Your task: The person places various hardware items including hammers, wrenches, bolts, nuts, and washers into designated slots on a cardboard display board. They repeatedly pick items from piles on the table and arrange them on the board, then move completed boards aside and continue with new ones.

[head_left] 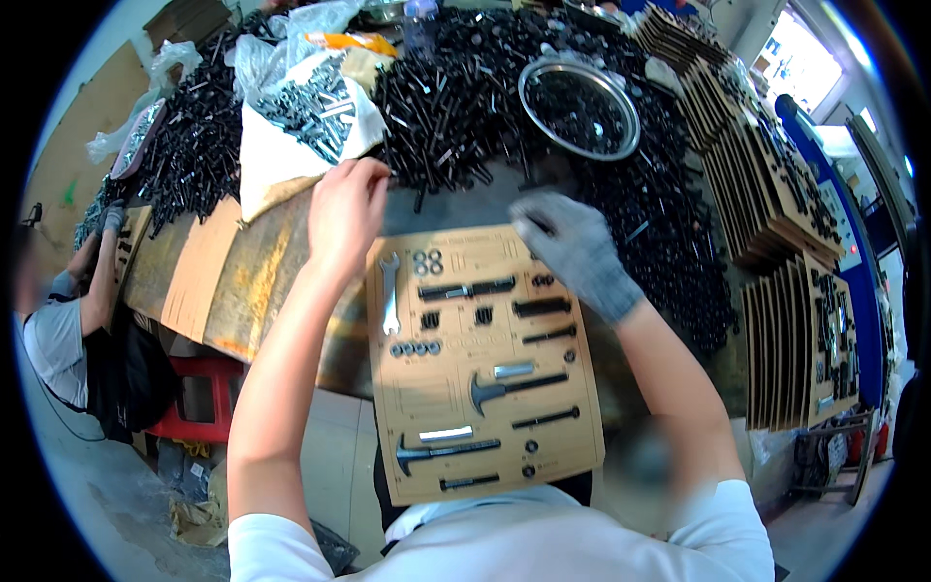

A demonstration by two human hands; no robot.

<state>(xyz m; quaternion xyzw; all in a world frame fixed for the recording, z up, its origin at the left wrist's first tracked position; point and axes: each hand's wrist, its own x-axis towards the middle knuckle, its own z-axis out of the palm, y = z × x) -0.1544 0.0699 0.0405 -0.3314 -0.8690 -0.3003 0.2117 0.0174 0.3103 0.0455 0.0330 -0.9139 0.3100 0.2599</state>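
A brown cardboard sheet (456, 378) with printed outlines lies in front of me, its near edge against my body. On it are a silver wrench (390, 293), several washers (428, 262), black bolts (545, 418), two black T-shaped parts (518, 388) and short silver tubes (446, 434). My bare left hand (347, 209) is at the front of a white bag (281, 160) of silver bolts, fingers closed; what they hold is hidden. Over the sheet's far right corner is my right hand (574, 250) in a grey glove, fingers curled round something dark and too small to name.
Heaps of black bolts (446, 107) cover the back of the table, with a round metal bowl (579, 109) among them. Stacks of cardboard sheets (776, 339) with parts stand at right. Another person (73, 325) works at far left near a red stool (199, 393).
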